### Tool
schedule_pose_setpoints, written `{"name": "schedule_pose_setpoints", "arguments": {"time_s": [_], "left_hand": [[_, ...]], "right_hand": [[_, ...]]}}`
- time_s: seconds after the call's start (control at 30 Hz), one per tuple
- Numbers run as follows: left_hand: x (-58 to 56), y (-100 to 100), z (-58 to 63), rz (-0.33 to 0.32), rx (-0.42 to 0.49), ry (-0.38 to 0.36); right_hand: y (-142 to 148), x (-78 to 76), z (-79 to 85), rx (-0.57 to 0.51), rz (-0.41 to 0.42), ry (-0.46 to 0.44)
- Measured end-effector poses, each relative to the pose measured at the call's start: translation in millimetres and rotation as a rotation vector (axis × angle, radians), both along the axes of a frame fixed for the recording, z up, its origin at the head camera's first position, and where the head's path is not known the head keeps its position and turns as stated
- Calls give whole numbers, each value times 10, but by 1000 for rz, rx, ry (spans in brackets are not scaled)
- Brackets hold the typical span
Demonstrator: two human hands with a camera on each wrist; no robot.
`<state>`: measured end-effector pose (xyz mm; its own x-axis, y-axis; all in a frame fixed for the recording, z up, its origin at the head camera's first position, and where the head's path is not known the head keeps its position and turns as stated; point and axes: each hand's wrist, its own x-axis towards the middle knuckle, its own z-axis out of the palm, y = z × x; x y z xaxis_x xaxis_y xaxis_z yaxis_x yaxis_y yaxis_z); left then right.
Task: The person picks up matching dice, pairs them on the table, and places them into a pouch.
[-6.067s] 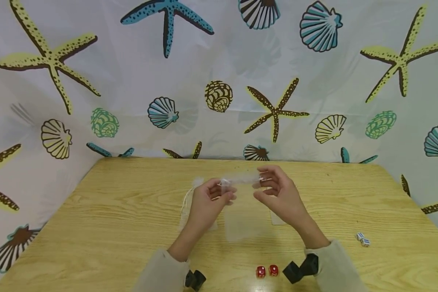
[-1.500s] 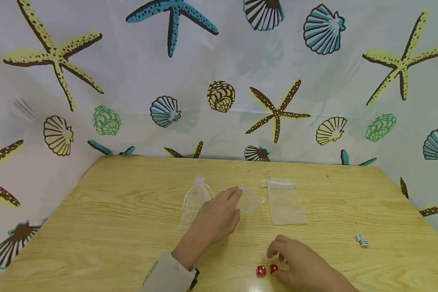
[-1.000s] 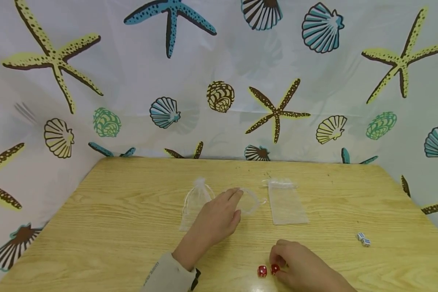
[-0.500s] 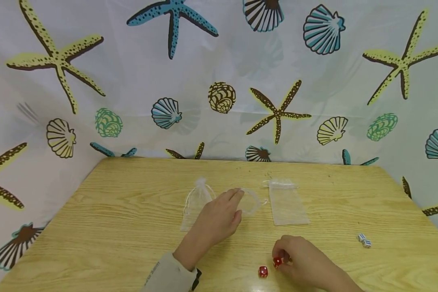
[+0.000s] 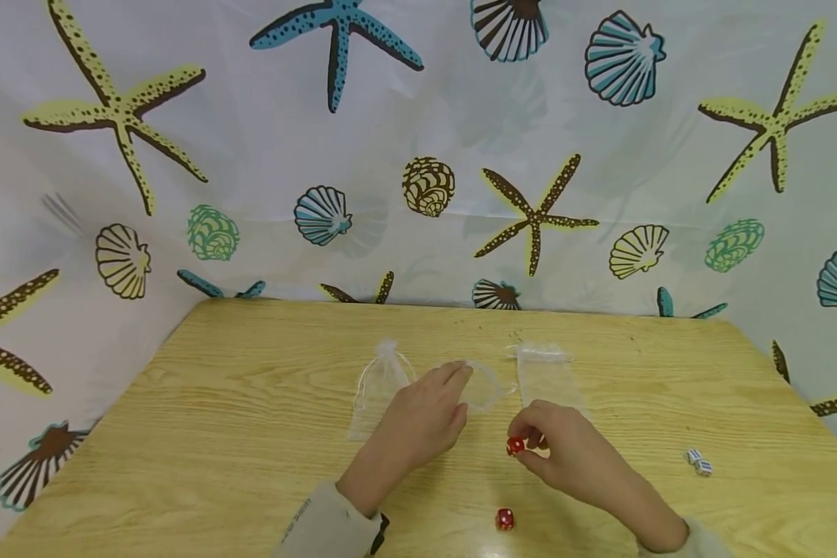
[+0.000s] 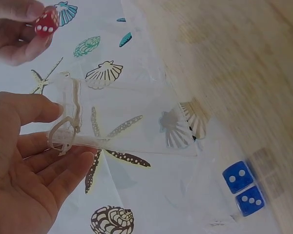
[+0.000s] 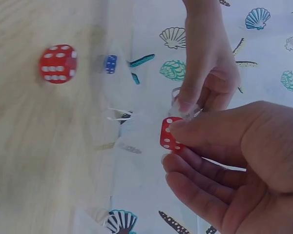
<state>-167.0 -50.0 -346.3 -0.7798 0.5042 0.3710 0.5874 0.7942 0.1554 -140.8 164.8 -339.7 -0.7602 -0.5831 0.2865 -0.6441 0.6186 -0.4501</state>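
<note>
So the left sleeve (image 5: 331, 519) has some dark lettering on the cuff, too blurry to read. Up front on the wood-grain table (image 5: 216, 411) there's one loose red die (image 5: 505, 519), glossy, white pips. Off to the right, two white dice (image 5: 703, 468) with blue marks sit touching. Right hand (image 5: 565, 442) has the other red die (image 5: 515, 446) pinched between thumb and fingers, up off the table. Left hand (image 5: 421, 418) is gripping the middle pouch (image 6: 127, 117) near its ribbon drawstring; it's super sheer. Left pouch (image 5: 373, 391) lies flat with its neck gathered, right pouch (image 5: 547, 380) is just a flat see-through rectangle. Left wrist cam also catches two blue dice (image 6: 249, 201), can't tell if they're bagged. Behind it all, shell-and-starfish cloth (image 5: 251, 155).
</note>
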Motion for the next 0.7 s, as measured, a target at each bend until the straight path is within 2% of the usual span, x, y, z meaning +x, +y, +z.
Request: {"name": "schedule_pose_setpoints", "arguments": {"time_s": [0.47, 0.6, 0.7], "left_hand": [[15, 2, 1, 5, -39, 19], [10, -4, 7, -5, -30, 11], [9, -3, 9, -15, -20, 14]], "right_hand": [[-237, -247, 132, -103, -122, 106], [-316, -286, 112, -117, -187, 144], [-363, -286, 75, -113, -207, 156]]}}
